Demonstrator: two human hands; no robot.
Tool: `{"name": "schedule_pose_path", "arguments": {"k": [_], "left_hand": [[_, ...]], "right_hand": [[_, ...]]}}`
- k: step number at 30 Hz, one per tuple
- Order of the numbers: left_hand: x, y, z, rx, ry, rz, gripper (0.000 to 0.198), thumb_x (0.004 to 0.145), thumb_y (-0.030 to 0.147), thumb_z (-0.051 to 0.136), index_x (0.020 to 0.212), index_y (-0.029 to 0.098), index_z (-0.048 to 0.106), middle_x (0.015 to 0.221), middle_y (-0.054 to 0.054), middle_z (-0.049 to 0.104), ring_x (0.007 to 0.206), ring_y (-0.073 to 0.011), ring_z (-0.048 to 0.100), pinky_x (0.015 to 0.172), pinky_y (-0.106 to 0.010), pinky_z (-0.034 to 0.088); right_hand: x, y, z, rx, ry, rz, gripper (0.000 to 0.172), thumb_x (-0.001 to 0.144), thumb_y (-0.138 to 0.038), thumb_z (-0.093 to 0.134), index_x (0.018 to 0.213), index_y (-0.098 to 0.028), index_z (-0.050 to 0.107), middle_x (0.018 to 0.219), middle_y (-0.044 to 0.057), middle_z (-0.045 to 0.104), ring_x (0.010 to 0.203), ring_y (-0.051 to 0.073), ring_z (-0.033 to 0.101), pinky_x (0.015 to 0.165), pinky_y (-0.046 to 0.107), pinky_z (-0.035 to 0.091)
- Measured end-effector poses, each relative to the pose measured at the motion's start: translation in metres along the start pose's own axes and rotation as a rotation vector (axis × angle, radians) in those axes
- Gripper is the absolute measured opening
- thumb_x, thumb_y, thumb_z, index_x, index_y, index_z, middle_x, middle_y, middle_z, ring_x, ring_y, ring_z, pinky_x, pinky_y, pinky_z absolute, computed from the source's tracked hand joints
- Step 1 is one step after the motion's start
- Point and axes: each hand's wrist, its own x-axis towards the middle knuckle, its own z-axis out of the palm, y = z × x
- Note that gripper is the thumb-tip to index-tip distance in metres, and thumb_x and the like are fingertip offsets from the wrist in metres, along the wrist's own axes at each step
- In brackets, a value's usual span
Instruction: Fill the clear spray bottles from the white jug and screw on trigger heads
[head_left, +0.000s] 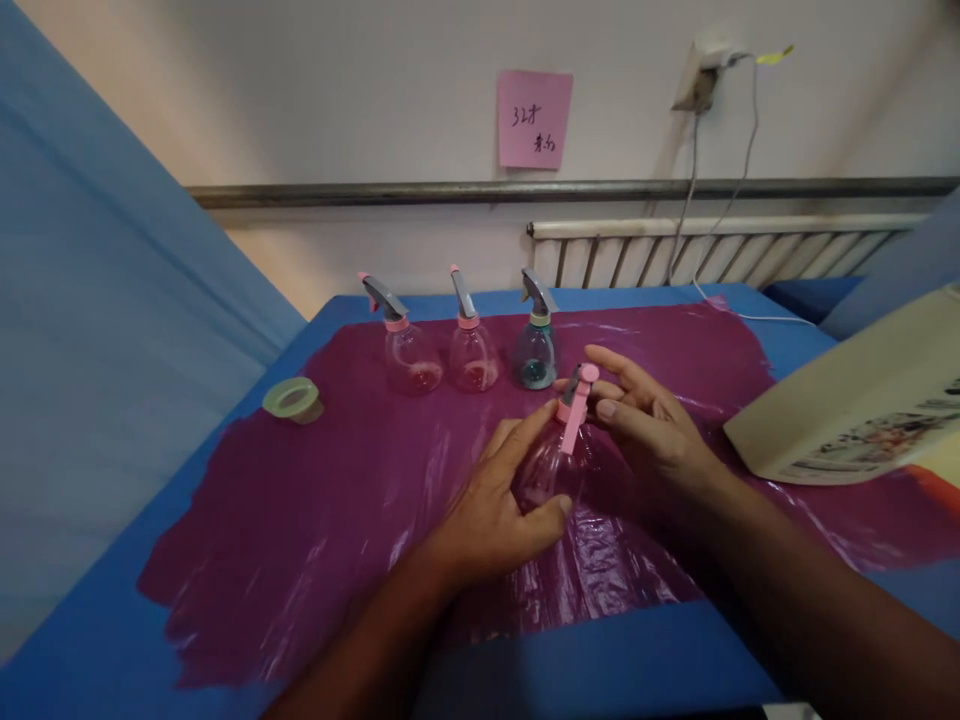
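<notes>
A clear pink spray bottle point(544, 465) with a pink trigger and a grey and pink spray head stands upright before me on the purple plastic sheet. My left hand point(499, 500) is curved round its body from the left, the forefinger reaching the collar and the thumb across the front. Around the spray head, the fingers and thumb of my right hand point(652, 420) close in from the right, with the forefinger raised. Behind are two more pink spray bottles point(411, 360), point(474, 358) and a teal spray bottle point(535, 355), each with a little liquid showing low down.
The purple plastic sheet point(337, 520) covers much of a blue table point(97, 640). A translucent greenish funnel-like cup point(292, 400) lies at left. A large cream jug point(840, 410) leans in at right. Behind are a radiator point(645, 255), hanging cords and a pink note point(534, 120) on the wall.
</notes>
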Motion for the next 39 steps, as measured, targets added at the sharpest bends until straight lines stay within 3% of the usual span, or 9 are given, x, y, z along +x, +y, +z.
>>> {"name": "schedule_pose_path", "arguments": {"k": [4,10,15,20,24,32,35,39], "left_hand": [[-0.001,0.003,0.001,-0.042,-0.025,-0.036,0.099,0.087,0.029,0.079,0.178,0.044,0.041,0.167,-0.009,0.057,0.145,-0.0394,0.063,0.123,-0.064,0.056],[-0.003,0.014,-0.005,-0.141,-0.039,-0.075,0.096,0.089,0.028,0.077,0.177,0.042,0.043,0.162,-0.007,0.066,0.144,-0.0390,0.065,0.125,-0.065,0.054],[-0.002,0.005,-0.008,-0.334,-0.080,-0.018,0.090,0.094,0.042,0.081,0.177,0.034,0.047,0.168,-0.011,0.064,0.153,-0.0413,0.062,0.131,-0.064,0.049],[-0.003,0.005,-0.013,-0.429,-0.123,-0.031,0.094,0.092,0.056,0.088,0.175,0.037,0.050,0.168,-0.011,0.064,0.155,-0.0444,0.062,0.130,-0.066,0.050],[-0.004,0.009,-0.012,-0.485,-0.115,-0.069,0.098,0.091,0.058,0.090,0.177,0.037,0.047,0.173,-0.011,0.060,0.153,-0.0436,0.064,0.131,-0.065,0.050],[-0.003,0.001,-0.009,-0.288,-0.050,-0.036,0.094,0.094,0.044,0.084,0.179,0.034,0.045,0.173,-0.011,0.060,0.160,-0.0415,0.057,0.137,-0.063,0.043],[-0.004,0.006,-0.009,-0.138,-0.002,-0.064,0.092,0.091,0.037,0.082,0.177,0.035,0.047,0.170,-0.010,0.061,0.155,-0.0414,0.060,0.132,-0.064,0.048],[-0.006,0.010,-0.006,0.009,0.047,-0.036,0.091,0.088,0.031,0.080,0.174,0.038,0.052,0.171,-0.008,0.058,0.157,-0.0406,0.057,0.133,-0.064,0.046]], "right_hand": [[-0.001,0.001,0.000,0.052,-0.076,0.054,0.077,0.093,-0.038,0.092,0.161,-0.037,0.057,0.135,0.007,0.083,0.114,0.026,0.082,0.114,0.052,0.060],[0.005,0.001,-0.007,-0.058,-0.120,0.043,0.065,0.092,-0.042,0.095,0.152,-0.036,0.071,0.123,0.005,0.085,0.109,0.022,0.080,0.104,0.041,0.062],[0.005,0.000,-0.003,0.025,-0.146,0.059,0.060,0.090,-0.043,0.096,0.146,-0.035,0.078,0.127,0.005,0.085,0.108,0.021,0.081,0.105,0.039,0.062],[0.005,0.004,0.003,0.199,-0.161,0.101,0.053,0.084,-0.040,0.101,0.133,-0.029,0.083,0.112,0.005,0.087,0.092,0.016,0.080,0.095,0.033,0.062],[0.006,0.007,0.003,0.183,-0.137,0.096,0.054,0.083,-0.041,0.101,0.132,-0.027,0.083,0.112,0.006,0.087,0.093,0.018,0.080,0.094,0.035,0.063],[0.009,0.011,0.002,0.069,-0.137,0.069,0.058,0.088,-0.048,0.097,0.141,-0.032,0.080,0.123,0.006,0.085,0.111,0.023,0.080,0.109,0.043,0.062],[0.007,0.010,0.007,0.051,-0.113,0.062,0.055,0.089,-0.048,0.096,0.139,-0.032,0.081,0.122,0.005,0.085,0.107,0.021,0.080,0.109,0.042,0.062],[0.005,0.007,0.015,0.039,-0.031,0.088,0.058,0.081,-0.046,0.101,0.134,-0.031,0.081,0.115,0.005,0.085,0.101,0.021,0.077,0.104,0.044,0.063]]}}
